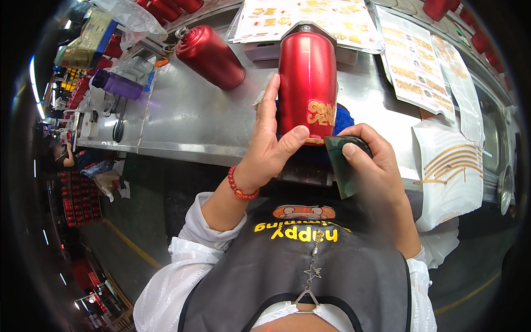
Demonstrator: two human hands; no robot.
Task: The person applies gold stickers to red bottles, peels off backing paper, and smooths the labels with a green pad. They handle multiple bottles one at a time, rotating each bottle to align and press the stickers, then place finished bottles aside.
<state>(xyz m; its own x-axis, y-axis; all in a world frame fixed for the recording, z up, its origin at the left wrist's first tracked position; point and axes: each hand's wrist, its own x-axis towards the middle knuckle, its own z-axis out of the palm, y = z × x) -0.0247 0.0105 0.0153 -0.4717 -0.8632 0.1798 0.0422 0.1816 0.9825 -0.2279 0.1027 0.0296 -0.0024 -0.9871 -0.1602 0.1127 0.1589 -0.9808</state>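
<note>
Left hand (265, 149) fingers steady the red metal bottle (307, 77); right hand (371, 166) grips a dark-green flat scraper (342, 166) just beside its base—best stroked firmly, evenly.

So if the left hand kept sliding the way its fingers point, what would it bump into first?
The left hand lies against the upright red bottle, fingers pointing up its side. Beyond them is bare metal table, then probably the grey tray under the sticker sheets; depth is unclear.
</note>
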